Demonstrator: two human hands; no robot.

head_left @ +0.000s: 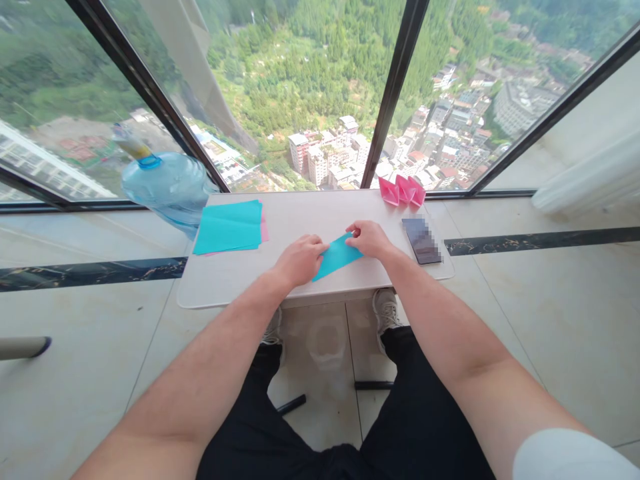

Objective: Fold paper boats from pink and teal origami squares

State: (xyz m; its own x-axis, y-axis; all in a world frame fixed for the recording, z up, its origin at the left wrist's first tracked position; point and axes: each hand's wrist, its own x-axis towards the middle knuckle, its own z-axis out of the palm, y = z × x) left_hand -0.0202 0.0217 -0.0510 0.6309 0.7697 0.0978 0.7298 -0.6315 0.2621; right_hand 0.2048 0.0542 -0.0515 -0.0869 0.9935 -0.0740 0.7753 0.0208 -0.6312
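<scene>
A folded piece of blue paper (340,256) lies slantwise on the small white table (235,280), between my hands. My left hand (302,259) is closed at its left edge, the fingers pressed together on the paper. At the upper right, my right hand (369,239) pinches the paper's far edge between thumb and fingers. To the left rests a stack of blue paper sheets (229,227), with pink paper (265,228) sticking out from under it. Several folded pink paper shapes (402,192) stand at the table's back right corner.
A phone (423,240) lies near the table's right edge. Behind the left end is a large clear blue water bottle (167,183). Tall windows with a dark frame (395,87) rise just beyond the table. My legs and shoes (386,310) are below its front edge.
</scene>
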